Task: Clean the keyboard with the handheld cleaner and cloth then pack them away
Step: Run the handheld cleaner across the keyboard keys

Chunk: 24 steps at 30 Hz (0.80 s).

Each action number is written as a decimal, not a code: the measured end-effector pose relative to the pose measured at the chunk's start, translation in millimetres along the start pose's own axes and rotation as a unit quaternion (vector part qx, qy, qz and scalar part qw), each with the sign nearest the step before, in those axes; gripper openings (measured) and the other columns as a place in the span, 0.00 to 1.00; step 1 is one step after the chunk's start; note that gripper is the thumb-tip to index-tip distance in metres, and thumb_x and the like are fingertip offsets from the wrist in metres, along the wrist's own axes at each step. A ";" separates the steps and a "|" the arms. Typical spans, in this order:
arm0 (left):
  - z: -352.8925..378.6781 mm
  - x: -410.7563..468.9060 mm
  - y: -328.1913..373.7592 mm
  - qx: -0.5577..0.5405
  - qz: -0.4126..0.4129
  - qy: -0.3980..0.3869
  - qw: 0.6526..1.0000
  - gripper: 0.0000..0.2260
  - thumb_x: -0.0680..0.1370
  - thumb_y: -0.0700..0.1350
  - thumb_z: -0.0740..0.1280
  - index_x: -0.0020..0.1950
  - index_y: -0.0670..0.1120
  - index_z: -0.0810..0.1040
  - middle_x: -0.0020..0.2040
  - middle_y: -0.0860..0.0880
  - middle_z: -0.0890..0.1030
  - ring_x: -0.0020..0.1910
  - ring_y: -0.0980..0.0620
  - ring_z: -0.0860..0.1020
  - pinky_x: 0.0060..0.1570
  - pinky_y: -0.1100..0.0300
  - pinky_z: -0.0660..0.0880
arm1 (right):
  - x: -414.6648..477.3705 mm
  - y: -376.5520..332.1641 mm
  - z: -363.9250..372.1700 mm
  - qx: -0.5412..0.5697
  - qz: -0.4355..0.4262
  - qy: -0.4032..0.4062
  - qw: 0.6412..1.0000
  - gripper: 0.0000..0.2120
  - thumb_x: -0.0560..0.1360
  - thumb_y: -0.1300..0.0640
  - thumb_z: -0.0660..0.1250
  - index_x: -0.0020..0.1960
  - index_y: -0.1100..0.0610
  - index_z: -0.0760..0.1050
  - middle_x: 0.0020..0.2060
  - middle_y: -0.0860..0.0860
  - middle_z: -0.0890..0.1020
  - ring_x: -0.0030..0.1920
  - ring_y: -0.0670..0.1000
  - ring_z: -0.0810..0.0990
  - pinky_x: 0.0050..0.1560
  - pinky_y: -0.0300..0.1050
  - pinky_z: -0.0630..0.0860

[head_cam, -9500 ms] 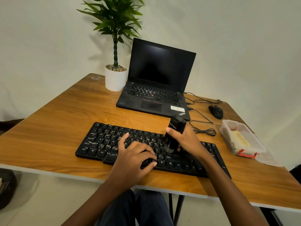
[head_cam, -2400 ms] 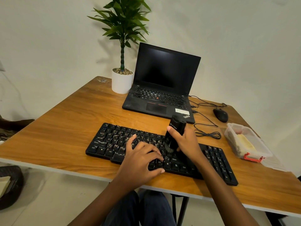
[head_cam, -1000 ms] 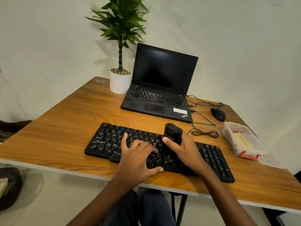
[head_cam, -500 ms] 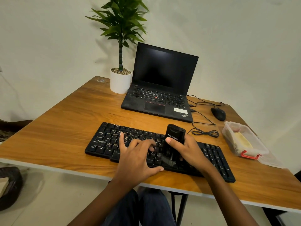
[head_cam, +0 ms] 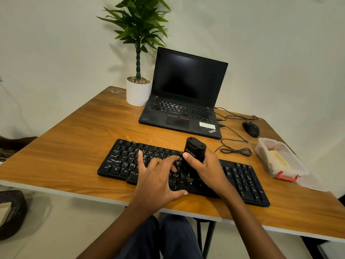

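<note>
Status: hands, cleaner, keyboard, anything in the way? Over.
Left hand flat on keyboard. Right hand grips handheld cleaner, upright, nose on middle keys. Nothing in the way; cable coil clear behind keyboard.

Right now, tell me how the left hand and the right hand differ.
The left hand lies flat, fingers spread on the keyboard; the right hand is curled round the handheld cleaner. The left hand holds nothing, while the right hand holds the handheld cleaner upright, its lower end down on the keys. The left hand sits left of the keyboard's middle, the right hand about at its middle. Both are bare and rest over the same keyboard.
</note>
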<state>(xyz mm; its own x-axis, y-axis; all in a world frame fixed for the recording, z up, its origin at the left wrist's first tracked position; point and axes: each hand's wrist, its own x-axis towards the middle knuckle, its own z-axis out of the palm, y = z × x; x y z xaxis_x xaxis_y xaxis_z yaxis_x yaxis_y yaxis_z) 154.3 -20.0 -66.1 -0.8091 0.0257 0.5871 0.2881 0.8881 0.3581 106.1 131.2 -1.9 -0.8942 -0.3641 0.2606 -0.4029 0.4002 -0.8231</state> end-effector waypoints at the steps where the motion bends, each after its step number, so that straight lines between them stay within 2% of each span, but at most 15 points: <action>1: 0.0 0.4 0.4 0.006 -0.001 0.001 1.000 0.39 0.60 0.73 0.61 0.65 0.53 0.66 0.43 0.62 0.77 0.46 0.58 0.76 0.67 0.34 0.50 | -0.2 -0.8 1.3 0.005 -0.002 -0.014 1.000 0.07 0.74 0.51 0.67 0.50 0.50 0.72 0.40 0.46 0.78 0.41 0.43 0.78 0.39 0.36 0.75; 4: -0.5 0.3 0.3 0.018 0.006 0.010 1.000 0.41 0.60 0.73 0.60 0.66 0.51 0.66 0.43 0.60 0.78 0.45 0.57 0.77 0.66 0.34 0.53 | 0.7 -6.1 -2.6 0.030 0.011 -0.089 0.996 0.06 0.74 0.52 0.66 0.50 0.47 0.70 0.41 0.46 0.79 0.40 0.41 0.79 0.33 0.32 0.74; 6: -1.2 -0.1 -0.2 0.004 0.004 0.006 1.000 0.43 0.60 0.73 0.61 0.70 0.51 0.63 0.42 0.62 0.77 0.46 0.58 0.77 0.66 0.35 0.51 | 5.3 -6.4 -6.7 0.012 0.015 -0.071 0.997 0.05 0.74 0.52 0.66 0.48 0.47 0.70 0.41 0.46 0.78 0.40 0.42 0.79 0.33 0.31 0.73; 8: -1.6 -0.2 -0.4 0.002 0.000 0.002 1.000 0.47 0.60 0.73 0.61 0.73 0.52 0.58 0.42 0.62 0.76 0.46 0.59 0.76 0.67 0.36 0.50 | 5.7 -2.6 -5.2 0.016 0.006 -0.044 0.999 0.06 0.74 0.51 0.67 0.48 0.48 0.71 0.41 0.46 0.78 0.42 0.43 0.78 0.37 0.33 0.74; 10: -2.1 0.6 0.4 0.016 -0.003 0.005 1.000 0.51 0.59 0.73 0.63 0.76 0.51 0.53 0.41 0.62 0.74 0.45 0.59 0.76 0.67 0.36 0.50 | 0.1 0.0 -0.5 0.061 -0.004 -0.075 0.995 0.10 0.72 0.48 0.69 0.51 0.50 0.73 0.41 0.47 0.79 0.42 0.45 0.80 0.38 0.36 0.75; 12: -1.8 0.6 0.6 0.018 -0.005 0.007 1.000 0.53 0.60 0.73 0.63 0.77 0.49 0.49 0.41 0.63 0.72 0.44 0.59 0.75 0.67 0.35 0.52 | -5.4 0.8 1.2 0.077 -0.005 -0.107 0.991 0.13 0.71 0.46 0.68 0.52 0.51 0.73 0.41 0.50 0.80 0.39 0.47 0.81 0.32 0.36 0.74; 13: -1.8 0.2 0.4 0.014 -0.006 0.002 1.000 0.54 0.60 0.73 0.62 0.77 0.50 0.46 0.42 0.63 0.72 0.45 0.59 0.75 0.68 0.35 0.50 | -4.7 1.5 1.0 0.064 -0.007 -0.095 0.993 0.12 0.71 0.46 0.68 0.51 0.51 0.73 0.41 0.50 0.80 0.38 0.47 0.80 0.32 0.37 0.74; 15: -1.3 -0.2 -0.4 -0.001 -0.006 -0.015 1.000 0.54 0.60 0.73 0.61 0.77 0.53 0.40 0.43 0.64 0.74 0.48 0.60 0.74 0.69 0.37 0.46 | 1.1 3.2 -0.7 0.016 -0.012 -0.023 1.000 0.08 0.73 0.49 0.68 0.48 0.50 0.72 0.40 0.48 0.79 0.40 0.43 0.79 0.37 0.35 0.75; 17: -0.7 -0.5 -1.1 -0.003 -0.001 -0.015 1.000 0.54 0.60 0.73 0.62 0.76 0.54 0.39 0.44 0.64 0.75 0.48 0.60 0.74 0.69 0.38 0.45 | 5.2 3.4 -0.5 0.000 -0.018 0.034 0.999 0.04 0.74 0.52 0.67 0.45 0.49 0.71 0.38 0.46 0.78 0.39 0.40 0.78 0.37 0.32 0.74; 20: -1.6 -0.9 -0.6 0.001 0.008 -0.001 1.000 0.52 0.61 0.74 0.60 0.77 0.53 0.44 0.44 0.63 0.75 0.47 0.60 0.74 0.69 0.38 0.47 | 5.5 -0.9 -5.5 0.099 0.028 0.113 0.988 0.03 0.74 0.55 0.65 0.45 0.48 0.72 0.41 0.47 0.80 0.43 0.44 0.80 0.36 0.33 0.76; 22: -2.3 -1.1 -0.4 -0.010 0.009 0.006 1.000 0.47 0.62 0.73 0.60 0.75 0.53 0.54 0.45 0.63 0.76 0.47 0.59 0.76 0.69 0.38 0.48 | 5.7 -2.0 -14.0 0.150 0.060 0.186 0.969 0.03 0.74 0.54 0.66 0.46 0.48 0.72 0.42 0.47 0.80 0.43 0.46 0.80 0.32 0.32 0.76; 24: -3.8 0.2 0.1 0.005 0.012 0.010 1.000 0.39 0.63 0.73 0.60 0.68 0.53 0.67 0.47 0.61 0.78 0.50 0.57 0.77 0.70 0.36 0.47 | 6.8 0.8 -21.0 0.133 0.076 0.213 0.965 0.04 0.73 0.54 0.68 0.45 0.49 0.72 0.42 0.49 0.81 0.40 0.47 0.80 0.27 0.33 0.75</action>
<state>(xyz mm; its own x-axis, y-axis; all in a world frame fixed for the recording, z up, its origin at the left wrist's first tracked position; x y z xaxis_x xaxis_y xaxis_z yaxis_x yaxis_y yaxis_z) 156.1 -21.7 -63.3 -0.7919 0.0391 0.6095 0.3029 0.8916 0.3365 95.6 146.8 9.8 -0.9610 0.0822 0.2640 -0.2473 0.1711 -0.9537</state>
